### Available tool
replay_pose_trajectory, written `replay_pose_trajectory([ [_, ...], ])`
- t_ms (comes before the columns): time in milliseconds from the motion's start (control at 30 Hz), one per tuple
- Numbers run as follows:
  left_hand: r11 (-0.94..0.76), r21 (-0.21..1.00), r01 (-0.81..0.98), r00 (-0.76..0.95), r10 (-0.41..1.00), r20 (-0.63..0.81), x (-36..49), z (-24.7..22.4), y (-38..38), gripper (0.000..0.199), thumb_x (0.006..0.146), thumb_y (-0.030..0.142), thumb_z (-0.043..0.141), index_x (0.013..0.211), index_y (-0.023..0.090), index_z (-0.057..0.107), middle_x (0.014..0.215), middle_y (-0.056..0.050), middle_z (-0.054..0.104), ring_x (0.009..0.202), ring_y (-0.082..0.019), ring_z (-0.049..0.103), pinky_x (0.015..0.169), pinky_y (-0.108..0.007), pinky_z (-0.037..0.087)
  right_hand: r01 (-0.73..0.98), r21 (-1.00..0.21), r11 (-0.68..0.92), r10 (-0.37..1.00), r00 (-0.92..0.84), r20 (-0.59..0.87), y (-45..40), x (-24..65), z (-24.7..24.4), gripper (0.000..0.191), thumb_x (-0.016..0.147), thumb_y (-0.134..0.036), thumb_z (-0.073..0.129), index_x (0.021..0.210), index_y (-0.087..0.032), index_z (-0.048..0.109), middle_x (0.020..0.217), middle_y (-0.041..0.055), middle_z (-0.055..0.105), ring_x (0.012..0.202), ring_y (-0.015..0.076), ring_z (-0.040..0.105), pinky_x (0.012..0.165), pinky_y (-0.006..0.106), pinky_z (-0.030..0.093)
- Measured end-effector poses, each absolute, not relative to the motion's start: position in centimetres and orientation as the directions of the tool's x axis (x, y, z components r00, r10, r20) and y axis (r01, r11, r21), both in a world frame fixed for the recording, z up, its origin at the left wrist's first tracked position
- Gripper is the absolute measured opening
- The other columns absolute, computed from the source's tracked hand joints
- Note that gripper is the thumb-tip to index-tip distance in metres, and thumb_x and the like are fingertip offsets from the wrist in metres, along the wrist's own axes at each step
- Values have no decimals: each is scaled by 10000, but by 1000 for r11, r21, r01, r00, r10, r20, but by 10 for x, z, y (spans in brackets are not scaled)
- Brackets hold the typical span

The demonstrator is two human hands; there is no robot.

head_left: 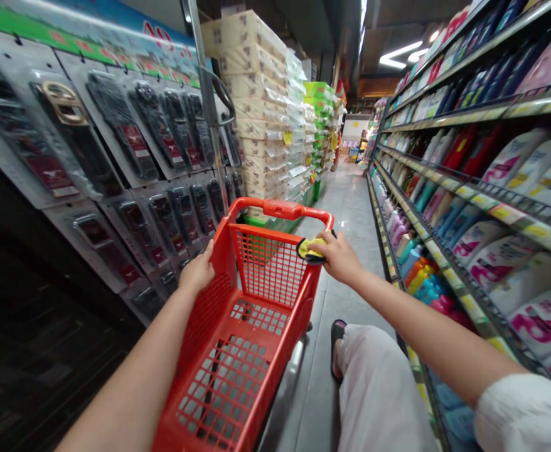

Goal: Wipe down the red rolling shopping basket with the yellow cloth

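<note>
A red plastic shopping cart (pixel 256 307) stands before me, its basket empty and its handle (pixel 280 207) at the far end. My left hand (pixel 197 271) is closed over the basket's left rim, and its fingertips are partly hidden. In my right hand (pixel 342 258) is a bunched yellow cloth (pixel 314 248) with dark edges. The cloth rests against the cart's right rim, just below the handle's right end.
Packaged belts (pixel 134 125) hang on a display at the left. Beyond them rise stacked cream tissue packs (pixel 261 113). Shelves of bottles (pixel 501 251) line the right side. Between runs a grey tiled aisle (pixel 346 194); my sandalled foot (pixel 337 348) is beside the cart.
</note>
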State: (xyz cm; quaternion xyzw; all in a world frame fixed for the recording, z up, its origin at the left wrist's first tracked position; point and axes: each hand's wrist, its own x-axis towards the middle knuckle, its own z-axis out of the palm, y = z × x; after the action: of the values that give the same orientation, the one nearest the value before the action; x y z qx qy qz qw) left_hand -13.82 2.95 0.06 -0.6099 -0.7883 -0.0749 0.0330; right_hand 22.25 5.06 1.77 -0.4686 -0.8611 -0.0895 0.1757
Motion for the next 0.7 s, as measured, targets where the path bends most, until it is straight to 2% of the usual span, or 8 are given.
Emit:
replay_pose_trajectory([
  [133, 235, -6, 972, -221, 924, 313, -95, 8, 24, 555, 917, 208, 373, 1452, 67, 420, 1525, -246, 361, 1403, -342, 369, 1090, -470, 346, 674, 31, 738, 641, -714, 280, 23, 219, 12, 449, 858, -153, 532, 1266, -319, 621, 1306, 67, 517, 1109, 257, 420, 942, 371, 397],
  [233, 11, 195, 981, -44, 985, 164, -37, 4, -2, 450, 983, 308, 283, 1171, 139, 655, 1241, -162, 653, 1149, -252, 621, 963, -333, 453, 680, 37, 733, 644, -710, 286, 40, 229, 20, 453, 866, -154, 520, 1269, -338, 614, 1299, 58, 521, 1098, 257, 435, 930, 362, 413],
  [300, -101, 376, 921, 102, 995, 18, 1, -6, -23, 518, 1009, 388, 205, 1049, 159, 668, 1042, -126, 725, 992, -217, 682, 856, -285, 483, 809, -14, 587, 751, -539, 381, 62, 238, 26, 477, 868, -132, 498, 1287, -334, 604, 1341, 62, 494, 1103, 261, 450, 924, 361, 427],
  [333, -125, 435, 892, 145, 989, -12, 17, -12, -32, 506, 1012, 394, 200, 1078, 164, 646, 1052, -122, 726, 1004, -210, 680, 848, -277, 480, 873, -66, 483, 804, -412, 429, 72, 241, 27, 500, 866, -126, 491, 1316, -325, 583, 1367, 71, 472, 1097, 262, 464, 919, 362, 437],
  [433, -26, 396, 918, 72, 992, -102, 46, -29, -51, 402, 994, 358, 318, 1238, 118, 529, 1052, -169, 719, 1004, -246, 684, 805, -306, 480, 949, -215, 232, 876, -108, 470, 82, 239, 19, 573, 863, -134, 488, 1410, -305, 488, 1404, 103, 416, 1050, 254, 521, 896, 361, 465],
  [500, -4, 323, 946, 47, 991, -124, 49, -34, -53, 346, 984, 297, 347, 1218, 117, 527, 1018, -176, 719, 982, -258, 689, 793, -315, 470, 954, -215, 209, 892, -95, 443, 71, 230, 9, 575, 876, -154, 481, 1426, -319, 463, 1418, 106, 392, 1042, 245, 541, 887, 351, 476],
  [600, -93, 328, 940, 125, 989, -79, 36, -33, -46, 283, 974, 280, 377, 1141, 140, 556, 1052, -166, 708, 1008, -249, 674, 819, -303, 458, 935, -158, 318, 882, -231, 410, 46, 220, -1, 573, 868, -172, 506, 1408, -358, 471, 1423, 90, 398, 1081, 242, 541, 881, 334, 485],
  [700, -151, 355, 923, 178, 983, -43, 14, -29, -36, 288, 973, 298, 368, 1111, 143, 568, 1120, -174, 690, 1046, -249, 651, 872, -314, 455, 888, -233, 395, 864, -274, 422, 39, 225, 0, 534, 846, -174, 533, 1347, -360, 535, 1342, 69, 494, 1063, 221, 575, 868, 304, 487],
])
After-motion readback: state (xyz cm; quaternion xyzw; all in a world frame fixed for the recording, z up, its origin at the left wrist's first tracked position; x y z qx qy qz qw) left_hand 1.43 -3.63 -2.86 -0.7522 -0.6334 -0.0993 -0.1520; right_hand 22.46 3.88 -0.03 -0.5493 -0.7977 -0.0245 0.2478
